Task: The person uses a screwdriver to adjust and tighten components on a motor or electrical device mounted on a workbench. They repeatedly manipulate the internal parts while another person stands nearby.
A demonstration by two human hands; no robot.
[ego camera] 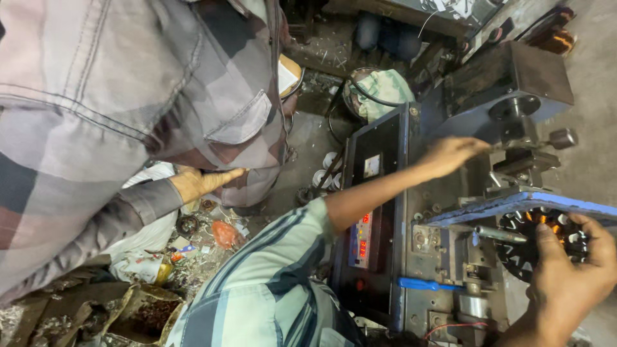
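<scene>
My left hand (452, 154) reaches out from a striped sleeve and closes on a metal lever (514, 144) with a round knob (563, 137) on the grey winding machine (508, 83). My right hand (569, 276) grips the rim of a black round stator (530, 241) with copper windings, which sits on the machine's steel shaft (500, 234) under a blue-edged plate (514, 202).
A black control box (376, 193) with a red digit display (364, 238) stands left of the machine. A blue-handled tool (427, 284) lies on it. A co-worker in a plaid shirt (128, 96) stands at the left, one hand (202, 183) hanging over a littered floor (212, 244).
</scene>
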